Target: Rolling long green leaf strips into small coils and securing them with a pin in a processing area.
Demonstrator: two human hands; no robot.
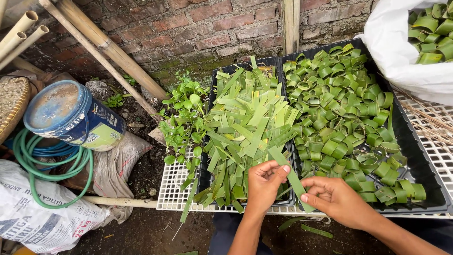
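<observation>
Together, left hand (262, 182), right hand (332, 198), both hands pinching leaf strip (289, 171); black tray (427, 186) beside

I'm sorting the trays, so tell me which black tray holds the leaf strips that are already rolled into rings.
The right-hand black plastic tray: it holds curled green leaf rings, while the left black plastic tray holds flat green leaf strips.

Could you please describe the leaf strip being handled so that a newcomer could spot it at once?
Find the two black plastic trays on the white grid rack. At their near edge, the left hand and right hand pinch one flat green leaf strip, lifted above the piles.
</observation>
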